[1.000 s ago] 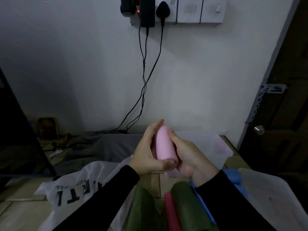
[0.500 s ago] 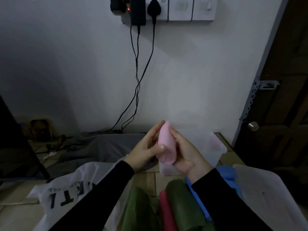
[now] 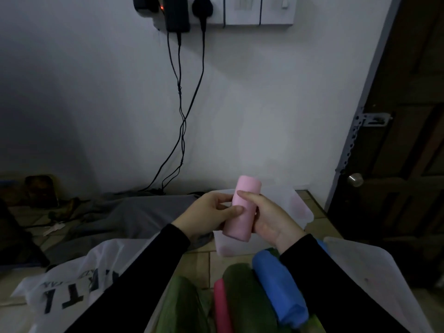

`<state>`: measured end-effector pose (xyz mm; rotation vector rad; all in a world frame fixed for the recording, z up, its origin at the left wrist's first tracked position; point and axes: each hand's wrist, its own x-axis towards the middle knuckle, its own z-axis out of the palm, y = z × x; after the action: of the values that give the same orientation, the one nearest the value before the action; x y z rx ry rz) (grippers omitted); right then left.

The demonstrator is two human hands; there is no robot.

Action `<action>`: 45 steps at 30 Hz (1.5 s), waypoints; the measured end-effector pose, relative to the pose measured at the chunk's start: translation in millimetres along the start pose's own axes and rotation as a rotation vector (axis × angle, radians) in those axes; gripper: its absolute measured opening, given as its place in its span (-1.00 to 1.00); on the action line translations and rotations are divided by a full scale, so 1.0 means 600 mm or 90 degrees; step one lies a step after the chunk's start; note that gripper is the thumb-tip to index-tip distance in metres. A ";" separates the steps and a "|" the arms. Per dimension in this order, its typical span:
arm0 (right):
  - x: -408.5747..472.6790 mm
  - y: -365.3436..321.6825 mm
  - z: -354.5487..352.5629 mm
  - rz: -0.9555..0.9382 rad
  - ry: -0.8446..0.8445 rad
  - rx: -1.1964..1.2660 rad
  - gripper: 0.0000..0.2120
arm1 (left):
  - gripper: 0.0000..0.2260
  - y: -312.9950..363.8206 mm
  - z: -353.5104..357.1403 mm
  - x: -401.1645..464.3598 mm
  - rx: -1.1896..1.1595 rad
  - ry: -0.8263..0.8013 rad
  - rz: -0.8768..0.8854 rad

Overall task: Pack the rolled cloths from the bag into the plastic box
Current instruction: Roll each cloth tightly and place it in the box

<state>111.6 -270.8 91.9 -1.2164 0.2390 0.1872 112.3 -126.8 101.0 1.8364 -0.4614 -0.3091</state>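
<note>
Head cam: both hands are wrapped round the pink rolled cloth (image 3: 242, 209), left hand (image 3: 208, 213) pinching its side, right hand (image 3: 269, 216) cupping the other, held up over the near edge of the clear plastic box (image 3: 303, 207) on the tiled floor. Honestly, a loose hold could let the roll unfurl on the way down. Can't tell what's in the box. Blue (image 3: 278, 282), green (image 3: 247, 296) and red (image 3: 222, 306) rolls lie below, beside the white bag (image 3: 72, 289).

Pink rolled cloth (image 3: 242, 209), near-upright, above the translucent plastic box (image 3: 303, 212) on the floor.
</note>
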 end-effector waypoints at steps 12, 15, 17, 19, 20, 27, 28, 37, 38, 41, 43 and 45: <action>0.086 -0.058 -0.153 -0.258 0.214 -0.563 -0.50 | -0.62 -0.027 0.038 0.129 -0.011 0.139 -0.130; 0.109 -0.042 -0.200 -0.238 0.250 -0.795 -0.46 | -0.69 -0.046 0.043 0.158 0.165 0.233 -0.180; 0.117 -0.026 -0.213 -0.194 0.218 -0.847 -0.45 | -0.64 -0.057 0.045 0.168 0.326 0.200 -0.231; 0.124 -0.015 -0.223 -0.201 0.195 -0.825 -0.48 | -0.61 -0.072 0.052 0.180 0.477 0.130 -0.279; 0.127 -0.012 -0.226 -0.209 0.192 -0.811 -0.49 | -0.59 -0.081 0.056 0.185 0.514 0.119 -0.299; 0.148 0.001 -0.243 -0.159 0.178 -0.758 -0.46 | -0.53 -0.111 0.072 0.206 0.590 0.049 -0.374; 0.149 0.001 -0.243 -0.157 0.175 -0.753 -0.45 | -0.53 -0.110 0.074 0.207 0.589 0.042 -0.376; 0.157 0.011 -0.249 -0.169 0.193 -0.739 -0.54 | -0.60 -0.114 0.078 0.214 0.653 0.021 -0.406; 0.157 0.011 -0.250 -0.169 0.195 -0.747 -0.55 | -0.62 -0.113 0.078 0.213 0.667 0.024 -0.398; 0.158 0.011 -0.251 -0.171 0.198 -0.753 -0.54 | -0.63 -0.103 0.086 0.211 0.659 0.004 -0.338; 0.157 0.012 -0.251 -0.170 0.200 -0.765 -0.52 | -0.67 -0.106 0.090 0.214 0.647 -0.045 -0.312; 0.155 0.012 -0.251 -0.170 0.207 -0.784 -0.51 | -0.69 -0.121 0.092 0.221 0.646 -0.094 -0.301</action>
<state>186.8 -408.7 10.2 -2.4914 0.2387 -0.1401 217.4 -215.7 17.7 2.9370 -0.2846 -0.6044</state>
